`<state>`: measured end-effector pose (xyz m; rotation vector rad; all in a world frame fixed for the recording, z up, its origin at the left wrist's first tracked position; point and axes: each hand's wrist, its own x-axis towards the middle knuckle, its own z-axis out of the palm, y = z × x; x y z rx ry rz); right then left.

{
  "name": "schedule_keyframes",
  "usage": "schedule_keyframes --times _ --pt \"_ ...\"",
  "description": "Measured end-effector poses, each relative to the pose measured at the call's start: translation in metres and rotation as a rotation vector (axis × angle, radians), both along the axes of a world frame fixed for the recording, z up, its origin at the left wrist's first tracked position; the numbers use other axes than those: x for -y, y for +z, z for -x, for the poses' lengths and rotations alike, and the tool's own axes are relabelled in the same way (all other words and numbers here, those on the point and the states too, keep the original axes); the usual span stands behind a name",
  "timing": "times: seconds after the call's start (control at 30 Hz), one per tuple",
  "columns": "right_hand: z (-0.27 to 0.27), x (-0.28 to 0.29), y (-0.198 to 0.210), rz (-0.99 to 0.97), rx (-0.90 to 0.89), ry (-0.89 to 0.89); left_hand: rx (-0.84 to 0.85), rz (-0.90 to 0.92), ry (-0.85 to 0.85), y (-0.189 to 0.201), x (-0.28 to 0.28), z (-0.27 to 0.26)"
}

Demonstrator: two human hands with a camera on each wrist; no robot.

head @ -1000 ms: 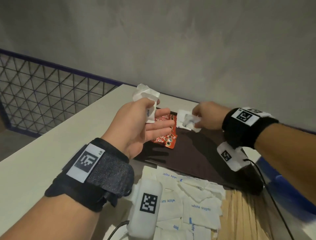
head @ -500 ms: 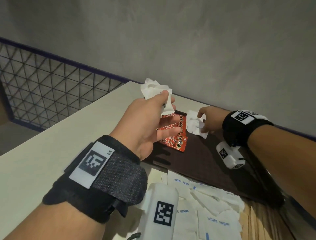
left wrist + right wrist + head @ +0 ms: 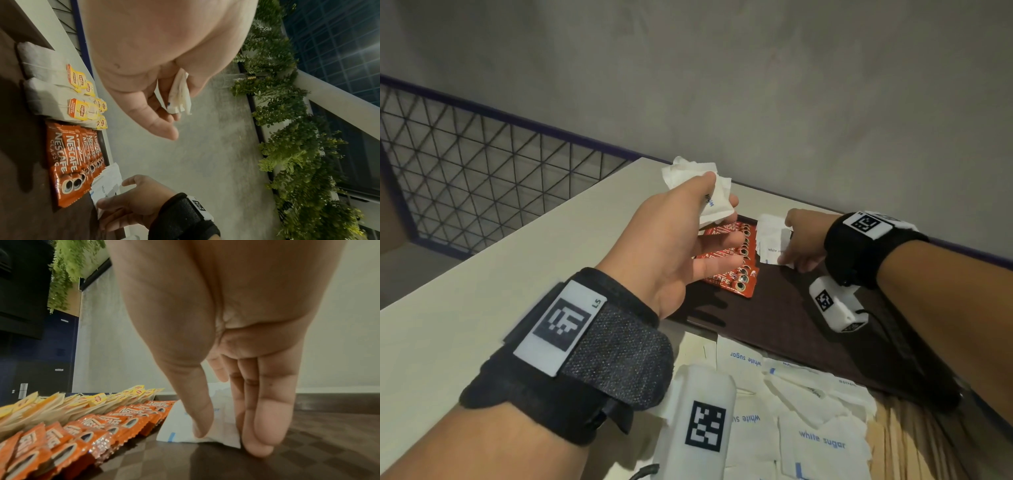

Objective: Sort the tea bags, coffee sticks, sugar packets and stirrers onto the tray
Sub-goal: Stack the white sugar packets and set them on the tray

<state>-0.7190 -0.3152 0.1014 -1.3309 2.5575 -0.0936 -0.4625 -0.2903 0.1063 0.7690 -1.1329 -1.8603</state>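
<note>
Sugar packets (image 3: 822, 442) lie nearest, a loose white heap printed "white sugar" in blue, spread on the pale table (image 3: 482, 308) below the left wrist, with pale wooden stirrers (image 3: 914, 442) just beside them. Beyond the heap starts the near edge of the dark brown tray (image 3: 808, 325), whose middle stretch between the two hands is bare. The left hand (image 3: 674, 240) hangs above the tray's left side, thumb and forefinger pinching a small bunch of white sugar sachets (image 3: 714, 200) while its other fingers (image 3: 717, 265) stretch out loosely. Directly under those fingers sits a row of red coffee sticks (image 3: 736, 274), overlapped like tiles. Past them, toward the tray's far end, the left wrist view shows tea bags (image 3: 51, 91) with yellow tags in overlapping rows. Just right of the coffee sticks, the right hand (image 3: 803, 240) reaches down onto a short stack of sugar packets (image 3: 205, 428) lying on the tray; thumb and fingers (image 3: 265, 426) are narrowed around the stack's edges, fingertips touching the tray surface. Farther on, the table meets a grey wall (image 3: 756, 85).
</note>
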Motion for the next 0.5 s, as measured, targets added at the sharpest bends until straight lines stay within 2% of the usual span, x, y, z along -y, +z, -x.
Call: schedule_keyframes --times 0.3,0.5 --pt "-0.0033 0.0055 -0.0023 0.054 -0.035 0.015 0.046 0.01 -0.133 -0.0003 -0.0004 -0.0002" --pt "-0.0032 0.0069 -0.0032 0.052 -0.043 0.016 0.045 -0.001 -0.154 -0.0018 0.0004 0.0006"
